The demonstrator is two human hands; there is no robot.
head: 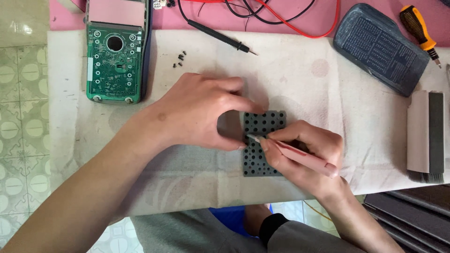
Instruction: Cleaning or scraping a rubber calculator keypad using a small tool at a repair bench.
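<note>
Here, just below the middle of the frame, a grey rubber keypad mat full of round holes lies flat on the white cloth that covers the table. The left hand comes in from the lower left and rests over the mat's left edge, fingers curled and thumb tip pressing down beside it, pinning it in place; it grips nothing else. The right hand comes from the lower right and is closed pencil-fashion round a slim pink tool, whose pale tip touches the mat near its left edge, close to the left thumb. The step in hand looks like working or cleaning the mat point by point with the tool tip. The next move, as I judge it, calls for a steady hold by the left hand and small, light shifts of the tip from hole to hole, so the soft mat does not slide or buckle.

At the upper left lies a green circuit board in its case, with small dark screws just right of it. A black test probe and red lead cross the top; a dark grey back cover and an orange-handled screwdriver sit at the upper right.
</note>
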